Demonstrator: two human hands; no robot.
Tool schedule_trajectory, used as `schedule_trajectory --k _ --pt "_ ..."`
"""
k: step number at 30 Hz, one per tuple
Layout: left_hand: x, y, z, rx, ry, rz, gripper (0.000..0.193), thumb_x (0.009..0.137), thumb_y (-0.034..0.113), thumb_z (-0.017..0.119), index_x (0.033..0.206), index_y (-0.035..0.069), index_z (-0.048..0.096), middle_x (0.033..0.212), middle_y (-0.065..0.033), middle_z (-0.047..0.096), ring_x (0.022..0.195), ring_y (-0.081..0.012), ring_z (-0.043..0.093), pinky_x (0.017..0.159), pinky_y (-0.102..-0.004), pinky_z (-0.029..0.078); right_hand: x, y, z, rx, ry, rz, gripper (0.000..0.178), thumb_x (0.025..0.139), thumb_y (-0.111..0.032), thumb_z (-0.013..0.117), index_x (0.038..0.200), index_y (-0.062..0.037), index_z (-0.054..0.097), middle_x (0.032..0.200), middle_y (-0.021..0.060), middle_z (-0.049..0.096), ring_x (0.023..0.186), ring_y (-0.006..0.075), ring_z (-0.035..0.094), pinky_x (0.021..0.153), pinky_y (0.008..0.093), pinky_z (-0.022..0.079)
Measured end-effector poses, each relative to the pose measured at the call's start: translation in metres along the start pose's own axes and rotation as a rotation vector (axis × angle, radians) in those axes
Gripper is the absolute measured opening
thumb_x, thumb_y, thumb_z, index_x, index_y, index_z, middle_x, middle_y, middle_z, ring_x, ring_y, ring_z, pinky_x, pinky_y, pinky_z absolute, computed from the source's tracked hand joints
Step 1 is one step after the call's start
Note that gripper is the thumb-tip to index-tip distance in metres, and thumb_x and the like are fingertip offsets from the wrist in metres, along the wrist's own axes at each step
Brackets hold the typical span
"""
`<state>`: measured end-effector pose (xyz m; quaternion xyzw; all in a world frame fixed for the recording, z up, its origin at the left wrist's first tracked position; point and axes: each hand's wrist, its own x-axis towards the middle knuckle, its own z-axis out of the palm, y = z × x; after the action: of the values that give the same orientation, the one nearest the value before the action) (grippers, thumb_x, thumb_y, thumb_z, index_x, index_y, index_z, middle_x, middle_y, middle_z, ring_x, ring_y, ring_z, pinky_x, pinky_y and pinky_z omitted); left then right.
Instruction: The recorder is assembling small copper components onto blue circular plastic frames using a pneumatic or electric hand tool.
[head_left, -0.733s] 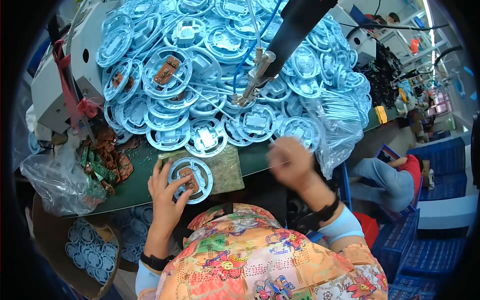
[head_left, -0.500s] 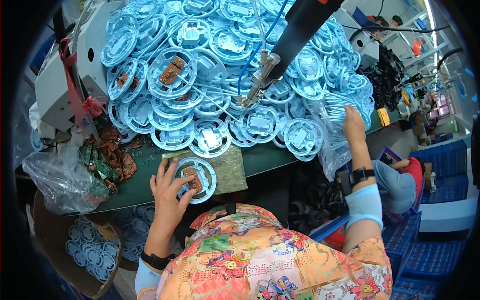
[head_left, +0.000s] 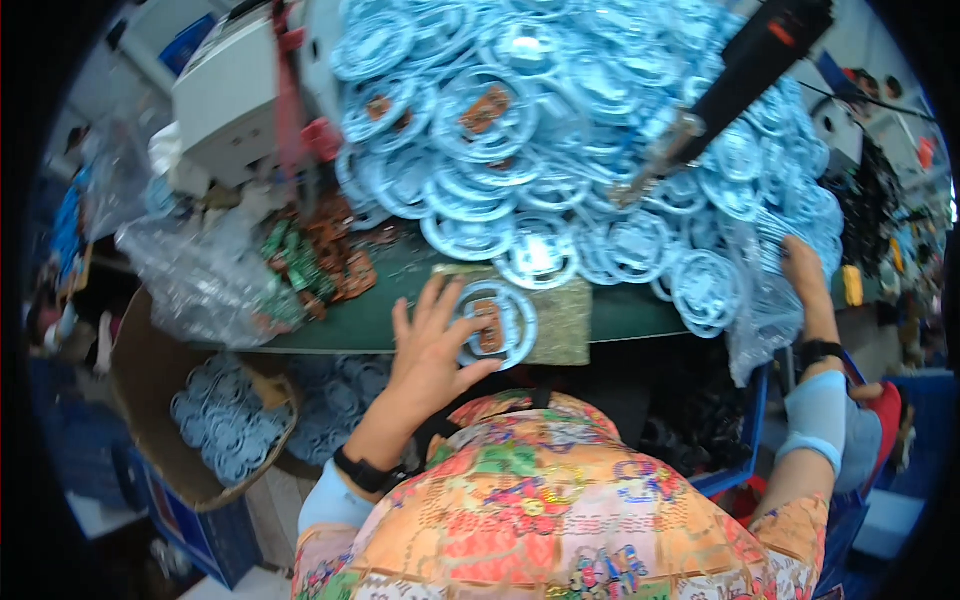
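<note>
A light blue plastic ring part (head_left: 525, 326) with a brown circuit board (head_left: 488, 325) in its middle lies on a worn, flat yellowish-green pad (head_left: 565, 330) at the table's front edge. My left hand (head_left: 432, 340) rests at the part's left side, fingers spread, with fingertips on its rim and near the board. Far to the right, my right hand (head_left: 803, 270) is at a clear plastic bag (head_left: 765, 315) and the light blue parts beside it. Its fingertips are blurred and partly hidden, so its grip cannot be made out.
A big heap of light blue ring parts (head_left: 600, 90) covers the table's back. A dark tool with a metal tip (head_left: 690, 130) hangs over it. Loose circuit boards (head_left: 320, 255) and a crumpled plastic bag (head_left: 205, 290) lie left. Below stands a carton (head_left: 150, 380) of blue parts.
The whole view has swung, so the scene sits farther right and is blurred. My left hand stays at the ring part, and my right hand is still by the bag.
</note>
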<state>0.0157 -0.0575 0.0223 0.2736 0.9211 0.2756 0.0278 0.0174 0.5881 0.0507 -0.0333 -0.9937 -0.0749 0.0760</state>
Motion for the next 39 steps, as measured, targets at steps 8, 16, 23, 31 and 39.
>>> schedule_trajectory --k 8,16,23,31,39 --pt "-0.002 0.002 0.002 -0.02 -0.017 -0.017 0.053 0.069 0.035 0.085 0.115 0.016 0.066 0.15 -0.0161 0.039 0.145 -0.0381 0.026 0.107 -0.071 0.018 0.004 -0.003 -0.011 -0.131 -0.051 -0.01 0.01 0.077 0.001 0.057 0.086 -0.0021 0.058 0.09 0.0172 0.06 0.086 0.0402 0.06 0.075 0.0483 0.048" --pt "0.001 0.006 0.002 0.001 -0.014 -0.002 0.069 0.059 0.042 0.09 0.114 0.012 0.063 0.148 -0.0224 0.039 0.143 -0.0391 0.029 0.106 -0.0706 0.02 -0.013 -0.171 -0.087 0.376 0.448 -0.199 0.03 0.074 0.01 0.066 0.102 -0.0013 0.063 0.099 0.0131 0.067 0.091 0.0304 0.067 0.081 0.0357 0.051" --pt "0.002 0.004 0.018 -0.043 0.111 0.058 0.069 0.056 0.037 0.092 0.108 0.007 0.06 0.145 -0.0265 0.041 0.138 -0.0421 0.036 0.106 -0.0629 0.026 -0.056 -0.34 -0.043 0.661 -0.004 -0.327 0.022 0.078 0.0 0.068 0.099 -0.0067 0.067 0.083 0.009 0.057 0.074 0.0298 0.062 0.062 0.039 0.05" --pt "-0.002 -0.01 0.03 -0.195 0.29 0.162 0.064 0.056 0.03 0.091 0.106 0.005 0.06 0.14 -0.0288 0.045 0.133 -0.0458 0.042 0.106 -0.0553 0.031 -0.045 -0.354 -0.032 0.978 -0.261 -0.31 0.013 0.087 -0.003 0.064 0.1 -0.0016 0.066 0.084 0.0113 0.055 0.075 0.0295 0.06 0.066 0.0362 0.047" --pt "-0.002 -0.014 0.03 -0.241 0.292 0.183 0.065 0.056 0.031 0.092 0.106 0.005 0.061 0.141 -0.0291 0.045 0.133 -0.0456 0.042 0.107 -0.0555 0.031 -0.037 -0.356 -0.028 1.064 -0.327 -0.343 0.013 0.088 -0.002 0.063 0.101 -0.001 0.066 0.085 0.0105 0.056 0.075 0.0267 0.059 0.067 0.0338 0.046"
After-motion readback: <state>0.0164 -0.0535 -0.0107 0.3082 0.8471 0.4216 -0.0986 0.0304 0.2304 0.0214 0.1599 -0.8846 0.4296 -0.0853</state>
